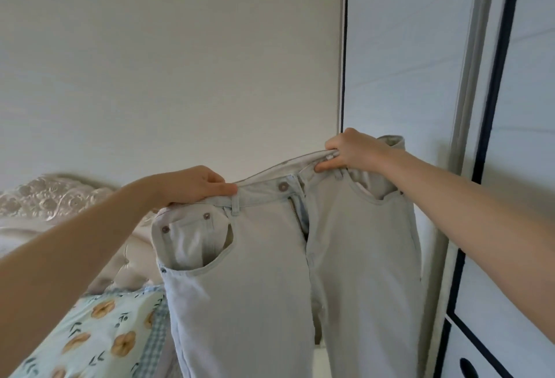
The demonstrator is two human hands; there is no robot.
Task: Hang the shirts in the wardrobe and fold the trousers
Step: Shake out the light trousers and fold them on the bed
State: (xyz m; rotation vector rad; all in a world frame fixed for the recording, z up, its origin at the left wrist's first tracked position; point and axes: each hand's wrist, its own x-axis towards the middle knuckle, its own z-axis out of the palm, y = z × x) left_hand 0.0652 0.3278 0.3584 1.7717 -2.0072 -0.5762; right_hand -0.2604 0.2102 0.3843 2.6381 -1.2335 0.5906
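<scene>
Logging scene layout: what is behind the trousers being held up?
Behind the trousers: plain wall, a headboard and floral pillow to the left, the wardrobe door to the right. Whatever lies directly behind the legs is covered.

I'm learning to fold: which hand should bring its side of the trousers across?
Probably the left hand: it grips the waistband near its end, while the right hand holds further in, leaving a corner sticking out.
</scene>
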